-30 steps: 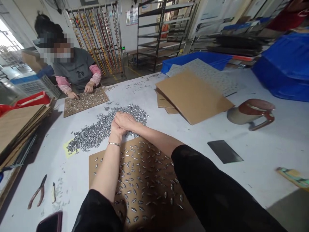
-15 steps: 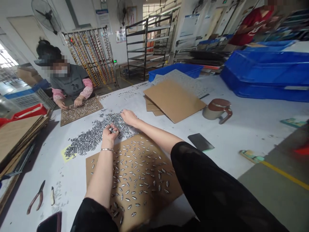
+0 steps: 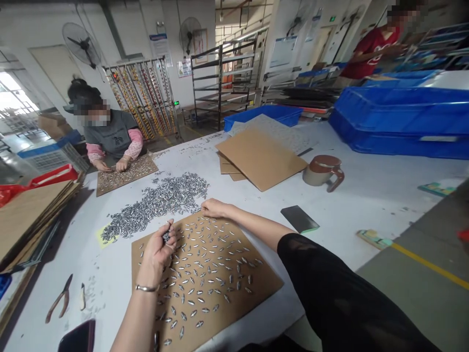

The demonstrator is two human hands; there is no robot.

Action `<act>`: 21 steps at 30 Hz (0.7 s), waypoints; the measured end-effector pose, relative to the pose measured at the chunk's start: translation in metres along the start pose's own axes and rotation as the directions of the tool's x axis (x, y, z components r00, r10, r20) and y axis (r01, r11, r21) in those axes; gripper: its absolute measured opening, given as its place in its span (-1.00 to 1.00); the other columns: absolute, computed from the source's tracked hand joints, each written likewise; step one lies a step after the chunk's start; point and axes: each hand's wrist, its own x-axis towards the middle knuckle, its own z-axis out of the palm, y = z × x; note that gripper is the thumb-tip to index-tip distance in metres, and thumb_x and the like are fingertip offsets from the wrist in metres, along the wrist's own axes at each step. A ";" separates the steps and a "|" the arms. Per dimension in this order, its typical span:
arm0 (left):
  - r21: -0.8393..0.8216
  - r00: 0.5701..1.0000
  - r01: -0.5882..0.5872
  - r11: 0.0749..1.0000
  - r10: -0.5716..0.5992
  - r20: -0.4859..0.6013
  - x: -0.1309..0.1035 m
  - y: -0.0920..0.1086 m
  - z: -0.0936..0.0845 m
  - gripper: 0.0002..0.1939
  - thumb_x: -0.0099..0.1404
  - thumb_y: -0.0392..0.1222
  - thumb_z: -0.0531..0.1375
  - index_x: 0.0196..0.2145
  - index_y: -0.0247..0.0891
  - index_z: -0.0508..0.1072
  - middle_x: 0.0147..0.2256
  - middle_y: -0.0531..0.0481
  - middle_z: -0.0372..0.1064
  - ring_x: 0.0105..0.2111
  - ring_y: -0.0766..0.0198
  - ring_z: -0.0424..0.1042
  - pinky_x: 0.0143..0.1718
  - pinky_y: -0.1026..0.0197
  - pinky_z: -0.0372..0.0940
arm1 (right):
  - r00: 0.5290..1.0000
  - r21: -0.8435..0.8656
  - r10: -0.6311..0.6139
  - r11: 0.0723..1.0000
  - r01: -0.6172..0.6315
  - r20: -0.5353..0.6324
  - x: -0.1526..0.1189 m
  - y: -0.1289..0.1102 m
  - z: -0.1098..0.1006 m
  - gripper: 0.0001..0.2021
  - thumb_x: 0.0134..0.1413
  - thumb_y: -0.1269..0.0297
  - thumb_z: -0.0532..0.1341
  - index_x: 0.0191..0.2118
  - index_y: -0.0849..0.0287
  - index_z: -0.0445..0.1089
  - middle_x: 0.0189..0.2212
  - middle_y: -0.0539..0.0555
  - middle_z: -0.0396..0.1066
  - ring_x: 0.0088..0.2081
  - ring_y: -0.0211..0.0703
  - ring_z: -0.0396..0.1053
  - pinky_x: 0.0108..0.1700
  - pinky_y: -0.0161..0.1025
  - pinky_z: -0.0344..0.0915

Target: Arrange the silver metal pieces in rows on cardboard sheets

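Note:
My left hand (image 3: 161,244) is cupped over the left side of a brown cardboard sheet (image 3: 234,313), its fingers curled around several small silver spindle-shaped metal pieces (image 3: 166,237). At the sheet's far edge, my right hand (image 3: 214,209) is closed, fingertips pinched together and pointing down; whatever they hold is too small or hidden to make out. Many of the same silver pieces lie spaced out over the sheet. Just beyond it spreads a heap of loose metal pieces (image 3: 157,200), with a bit of yellow paper (image 3: 104,237) under its left end.
Pliers (image 3: 60,299), a small cutter (image 3: 82,297) and a phone (image 3: 77,336) lie at left. To the right are a dark block (image 3: 299,218), a lidded mug (image 3: 322,171), stacked cardboard (image 3: 262,159) and blue bins (image 3: 399,120). A co-worker (image 3: 110,132) handles another board (image 3: 126,175) opposite.
Both hands have drawn back from the heap toward me. My right hand has come to the sheet's far edge; my left, still holding pieces, is now over the sheet's left side.

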 end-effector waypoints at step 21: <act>0.036 0.998 -0.049 0.998 0.051 -0.041 -0.022 -0.013 -0.013 -0.76 0.31 -0.51 0.11 -0.13 -0.36 0.47 -0.46 0.02 0.29 -0.60 0.44 0.25 -0.72 0.46 0.14 | 0.990 0.146 0.112 0.984 -0.099 -0.084 -0.025 0.040 0.006 -0.79 0.15 0.55 0.19 -0.24 0.22 0.57 -0.29 0.08 0.62 -0.26 -0.21 0.55 -0.16 -0.40 0.34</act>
